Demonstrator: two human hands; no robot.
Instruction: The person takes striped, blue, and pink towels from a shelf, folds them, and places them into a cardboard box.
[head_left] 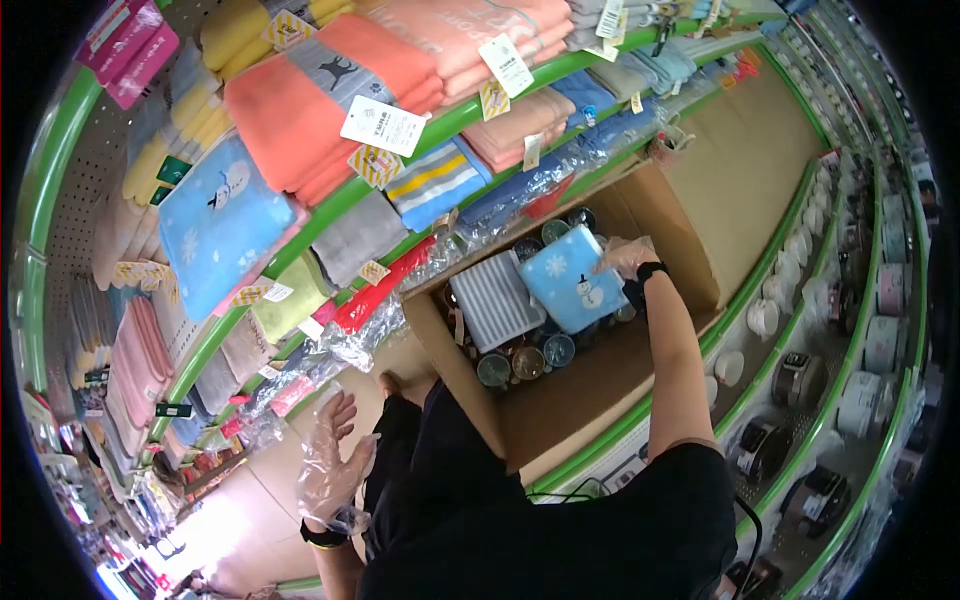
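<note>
My right hand [628, 256], in a thin clear glove, grips the far edge of a light blue towel with a snowman print [574, 280]. The towel lies inside an open cardboard box [560, 395] on the floor. Beside it in the box rests a grey striped towel [496, 301], with several round lidded items [527, 362] under and around both. My left hand [332, 465], also gloved, hangs free at my side with fingers spread, holding nothing.
Green-edged shelves on the left hold stacks of folded towels [300, 110] with price tags. A matching blue snowman towel [218, 225] lies on one shelf. The shelves on the right carry cups and jars [800, 370]. My dark clothing fills the lower middle.
</note>
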